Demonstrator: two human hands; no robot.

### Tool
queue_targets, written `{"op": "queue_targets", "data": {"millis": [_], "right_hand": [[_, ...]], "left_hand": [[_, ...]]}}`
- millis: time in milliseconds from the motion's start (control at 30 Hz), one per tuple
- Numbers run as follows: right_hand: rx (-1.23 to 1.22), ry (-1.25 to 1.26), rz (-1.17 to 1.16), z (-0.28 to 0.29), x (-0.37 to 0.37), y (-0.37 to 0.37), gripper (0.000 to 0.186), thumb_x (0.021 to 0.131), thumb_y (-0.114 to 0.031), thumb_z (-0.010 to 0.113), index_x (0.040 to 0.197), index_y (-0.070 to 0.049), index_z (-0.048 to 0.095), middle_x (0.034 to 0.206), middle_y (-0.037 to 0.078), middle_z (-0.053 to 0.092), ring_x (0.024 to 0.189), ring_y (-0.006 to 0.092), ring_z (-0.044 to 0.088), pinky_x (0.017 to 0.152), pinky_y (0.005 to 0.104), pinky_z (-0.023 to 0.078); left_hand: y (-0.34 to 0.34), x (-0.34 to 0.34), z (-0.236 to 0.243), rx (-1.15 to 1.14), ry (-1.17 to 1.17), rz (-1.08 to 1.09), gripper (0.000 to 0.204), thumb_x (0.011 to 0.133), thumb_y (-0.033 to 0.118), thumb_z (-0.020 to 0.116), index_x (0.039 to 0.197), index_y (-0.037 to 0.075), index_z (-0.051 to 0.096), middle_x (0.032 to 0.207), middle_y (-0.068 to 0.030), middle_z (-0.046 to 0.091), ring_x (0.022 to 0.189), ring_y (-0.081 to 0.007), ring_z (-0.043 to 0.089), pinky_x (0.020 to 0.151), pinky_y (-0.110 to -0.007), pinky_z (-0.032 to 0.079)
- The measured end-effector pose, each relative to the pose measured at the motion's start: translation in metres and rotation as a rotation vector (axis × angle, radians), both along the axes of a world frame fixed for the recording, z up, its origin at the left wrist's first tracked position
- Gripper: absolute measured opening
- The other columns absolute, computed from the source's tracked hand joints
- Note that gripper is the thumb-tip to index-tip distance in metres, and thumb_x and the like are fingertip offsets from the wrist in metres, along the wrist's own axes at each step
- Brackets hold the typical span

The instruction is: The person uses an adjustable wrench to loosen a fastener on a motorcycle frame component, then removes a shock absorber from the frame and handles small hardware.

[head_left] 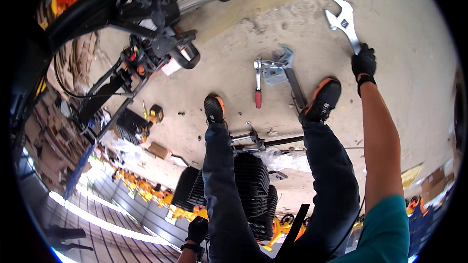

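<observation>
1. right hand (364,62), black-gloved: closed around the handle of a silver adjustable wrench (347,25); arm stretched toward the far right.
2. wrench position: far right, over the concrete floor (404,68); its head is pointed away from the person and its jaws are seen parted. whether the floor is touched cannot be told.
3. left hand (198,229), also black-gloved: held low at the near left, beside the left trouser leg (222,185); fingers appear curled. whether anything is gripped cannot be told.
4. a second adjustable wrench (295,85), dark-handled, is laid on the floor at centre, its near end just beside the right shoe (325,100).
5. a red-handled chrome tool (258,87) and a bluish metal plate (275,75) are found just left of that wrench.
6. left shoe (214,109): planted left of these tools.
7. black ribbed seat-like blocks (251,180) are seen at the near side, between and beside the legs.
8. a dark-framed machine (146,24) is stood at the far left.
</observation>
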State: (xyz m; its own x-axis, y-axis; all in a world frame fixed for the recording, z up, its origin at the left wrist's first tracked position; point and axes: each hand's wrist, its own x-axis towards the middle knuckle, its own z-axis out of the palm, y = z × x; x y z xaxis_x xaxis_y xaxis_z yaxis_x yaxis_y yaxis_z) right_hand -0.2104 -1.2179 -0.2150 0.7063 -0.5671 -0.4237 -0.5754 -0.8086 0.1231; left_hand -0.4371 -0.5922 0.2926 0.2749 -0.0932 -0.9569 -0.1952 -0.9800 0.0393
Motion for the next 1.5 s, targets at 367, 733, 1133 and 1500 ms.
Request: {"op": "queue_targets", "data": {"millis": [367, 733, 1133, 1500], "right_hand": [[0.333, -0.016, -0.03, 0.035, -0.01, -0.012, 0.037, 0.072, -0.028, 0.065, 0.102, -0.01, 0.055, 0.093, 0.019, 0.066, 0.091, 0.042, 0.063, 0.078, 0.0529, 0.051], [0.401, 0.07, 0.2, 0.353, -0.089, 0.004, 0.028, 0.075, -0.026, 0.071, 0.087, -0.008, 0.054, 0.076, 0.018, 0.065, 0.075, 0.0408, 0.064, 0.064, 0.0511, 0.051], [1.08, 0.379, 0.425, 0.556, 0.021, 0.283, 0.014, 0.087, -0.016, 0.069, 0.092, -0.007, 0.06, 0.071, 0.0, 0.06, 0.06, 0.008, 0.058, 0.053, 0.0254, 0.047], [1.119, 0.2, 0.992, 0.644, 0.013, 0.669, 0.024, 0.094, -0.026, 0.059, 0.095, -0.002, 0.06, 0.081, 0.018, 0.063, 0.072, 0.0284, 0.064, 0.064, 0.0361, 0.048]], "left_hand": [[-0.005, -0.052, 0.005, 0.081, -0.071, 0.488, 0.007, 0.078, 0.012, 0.06, 0.082, 0.007, 0.058, 0.079, -0.0154, 0.059, 0.07, -0.0351, 0.062, 0.057, -0.041, 0.05], [0.105, -0.081, 0.027, -0.085, -0.462, -0.258, 0.015, 0.083, 0.024, 0.057, 0.077, 0.014, 0.066, 0.088, -0.0121, 0.066, 0.084, -0.0291, 0.064, 0.07, -0.043, 0.051], [0.109, -0.205, 0.024, 0.224, -0.483, 0.849, 0.022, 0.083, 0.027, 0.058, 0.081, 0.008, 0.069, 0.078, -0.0144, 0.07, 0.077, -0.0332, 0.069, 0.069, -0.044, 0.054], [0.229, -0.245, 0.052, 0.058, -0.697, 2.357, 0.019, 0.079, 0.025, 0.073, 0.08, 0.007, 0.067, 0.07, -0.0043, 0.066, 0.063, -0.0143, 0.062, 0.057, -0.032, 0.049]]}}
